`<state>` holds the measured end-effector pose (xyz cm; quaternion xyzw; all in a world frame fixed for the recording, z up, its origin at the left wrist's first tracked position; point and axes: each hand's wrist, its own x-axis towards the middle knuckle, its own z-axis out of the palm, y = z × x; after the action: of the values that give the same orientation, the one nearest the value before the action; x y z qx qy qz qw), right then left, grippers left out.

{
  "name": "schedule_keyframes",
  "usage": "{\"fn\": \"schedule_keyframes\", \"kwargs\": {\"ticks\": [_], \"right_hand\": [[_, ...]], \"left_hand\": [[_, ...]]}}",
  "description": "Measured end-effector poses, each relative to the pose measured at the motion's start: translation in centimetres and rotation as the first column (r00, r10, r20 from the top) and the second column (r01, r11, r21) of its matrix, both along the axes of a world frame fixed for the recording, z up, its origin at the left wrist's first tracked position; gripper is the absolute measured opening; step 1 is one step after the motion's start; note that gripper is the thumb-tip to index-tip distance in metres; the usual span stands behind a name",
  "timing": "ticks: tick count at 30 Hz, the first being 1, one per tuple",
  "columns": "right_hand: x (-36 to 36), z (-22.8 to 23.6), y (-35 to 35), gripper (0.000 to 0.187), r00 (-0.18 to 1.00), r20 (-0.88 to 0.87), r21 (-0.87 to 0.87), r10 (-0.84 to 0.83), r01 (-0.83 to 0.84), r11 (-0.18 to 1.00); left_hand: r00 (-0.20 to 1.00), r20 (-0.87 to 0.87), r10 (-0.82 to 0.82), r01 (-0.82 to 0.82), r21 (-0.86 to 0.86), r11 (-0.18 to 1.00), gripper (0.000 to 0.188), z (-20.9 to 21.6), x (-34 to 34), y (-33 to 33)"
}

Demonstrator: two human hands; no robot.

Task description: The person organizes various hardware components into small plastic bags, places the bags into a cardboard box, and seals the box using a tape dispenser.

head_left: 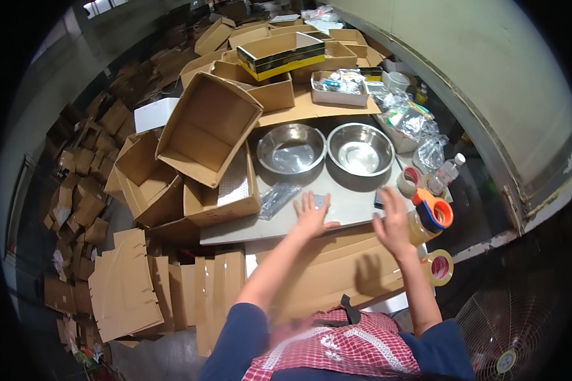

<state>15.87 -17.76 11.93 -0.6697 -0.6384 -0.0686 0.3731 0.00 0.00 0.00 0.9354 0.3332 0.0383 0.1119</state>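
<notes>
My left hand (311,217) lies near the front edge of the white table (235,233), fingers spread. A small grey flat piece (320,200) shows beside its fingertips; I cannot make out its kind. To its left is a bundle of clear plastic bags (278,199). My right hand (393,222) is raised over the table's right front, fingers apart, with nothing seen in it. Just behind its fingers sits a small dark object (379,199), partly hidden. Two steel bowls, a left one (291,148) and a right one (361,150), stand beyond my hands.
Open cardboard boxes (210,127) crowd the left and back. At the right are a tape dispenser (433,209), tape rolls (438,267), a plastic bottle (447,174) and crumpled plastic (413,120). Flat cardboard (337,273) lies in front; a fan (505,343) stands lower right.
</notes>
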Motion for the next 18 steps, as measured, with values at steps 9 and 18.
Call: {"fn": "schedule_keyframes", "kwargs": {"ticks": [9, 18], "right_hand": [[-7.4, -8.0, 18.9, 0.057, 0.898, 0.015, -0.344, 0.440, -0.408, 0.846], [-9.7, -9.3, 25.5, 0.072, 0.840, 0.171, -0.637, 0.515, -0.305, 0.708]], "left_hand": [[0.938, 0.323, -0.124, 0.190, -0.180, 0.965, 0.049, -1.4, -1.1, -2.8], [0.972, 0.063, -0.225, 0.219, 0.093, 0.971, 0.054, -1.1, 0.7, 0.4]]}}
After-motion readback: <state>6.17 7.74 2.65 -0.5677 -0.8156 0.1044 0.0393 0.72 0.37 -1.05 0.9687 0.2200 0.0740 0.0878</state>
